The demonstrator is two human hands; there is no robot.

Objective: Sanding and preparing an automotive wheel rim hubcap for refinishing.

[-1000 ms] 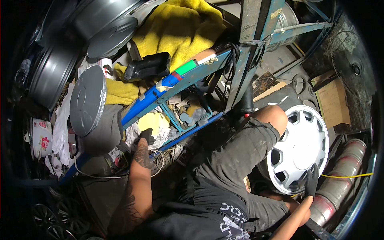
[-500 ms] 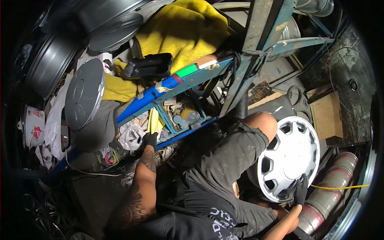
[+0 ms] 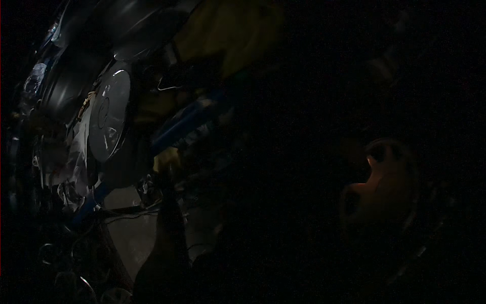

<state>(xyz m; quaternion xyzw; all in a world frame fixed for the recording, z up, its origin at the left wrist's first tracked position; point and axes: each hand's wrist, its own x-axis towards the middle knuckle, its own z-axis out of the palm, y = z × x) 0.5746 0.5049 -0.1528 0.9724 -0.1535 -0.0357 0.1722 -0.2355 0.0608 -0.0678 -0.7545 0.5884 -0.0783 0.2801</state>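
The picture is now very dark. My left hand is only a black silhouette, with its arm rising from the lower edge. A yellow strip sticks up at its fingers and appears gripped by them, though the fingers themselves are lost in shadow. A spoked wheel at the right glows dim orange, with a dark shape covering its upper left part. My right hand cannot be made out in the blackness around the wheel.
At the left, a round grey disc stands beside white crumpled material. A blue rail runs diagonally past it. Dim yellow cloth lies at the far side. Darker wheels sit at lower left.
The light has nearly gone out, leaving most of the scene black. My left hand and the yellow strip have moved left. The wheel sits slightly farther right in the picture.
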